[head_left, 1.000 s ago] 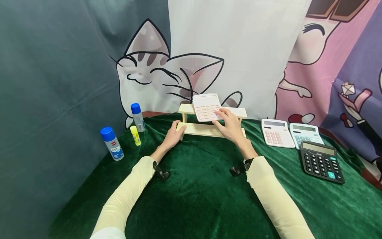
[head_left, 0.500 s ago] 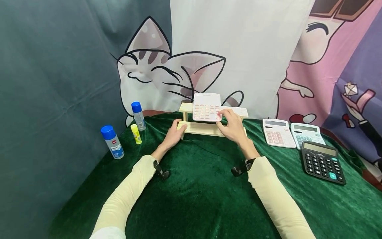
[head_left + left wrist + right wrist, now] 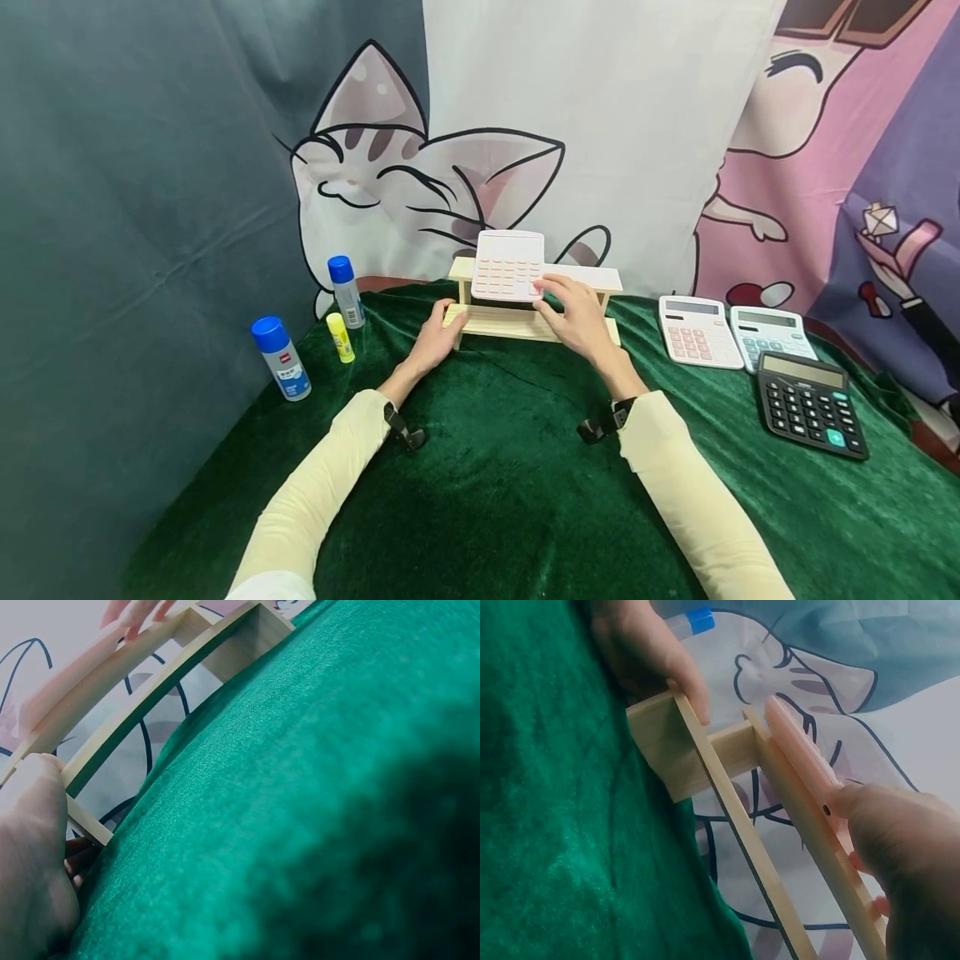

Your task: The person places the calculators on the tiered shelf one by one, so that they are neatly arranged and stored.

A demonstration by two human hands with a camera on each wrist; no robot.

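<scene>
A two-tier wooden stand (image 3: 502, 322) stands on the green cloth, with a pink-and-white calculator (image 3: 507, 265) on the left part of its upper board. Thumb and fingers of my right hand (image 3: 583, 323) pinch the calculator's lower right edge. In the right wrist view, the calculator's pink side (image 3: 799, 746) lies along the upper board, with my right hand (image 3: 919, 840) at its near end. My left hand (image 3: 435, 340) grips the left end of the lower board, thumb on top. The left wrist view shows my left hand (image 3: 34, 847) around that end, some fingers hidden behind the wood.
On the right lie a pink-keyed calculator (image 3: 699, 332), a pale green one (image 3: 771, 327) and a black one (image 3: 812, 404). Two blue-capped glue bottles (image 3: 282, 358) (image 3: 347, 292) and a yellow glue stick (image 3: 340, 337) stand at left. A printed curtain (image 3: 615, 108) hangs behind the stand.
The calculator has straightened from a slight tilt and shifted left along the upper board, my right hand moving with it. My left hand has kept its grip on the stand.
</scene>
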